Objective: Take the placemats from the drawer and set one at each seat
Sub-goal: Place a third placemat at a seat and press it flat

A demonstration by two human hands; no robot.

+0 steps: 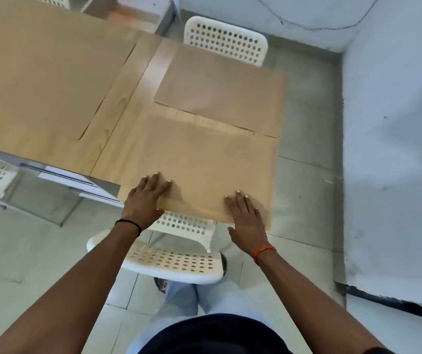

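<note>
Placemat (204,162) lies at near seat; left hand (146,198) and right hand (245,215) press it flat, fingers straight. Square its edge to table (118,118) edge before lifting off.

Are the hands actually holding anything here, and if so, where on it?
Nothing is gripped. Both the left hand and right hand lie flat with straight fingers, pressing the near edge of the placemat on the table.
</note>
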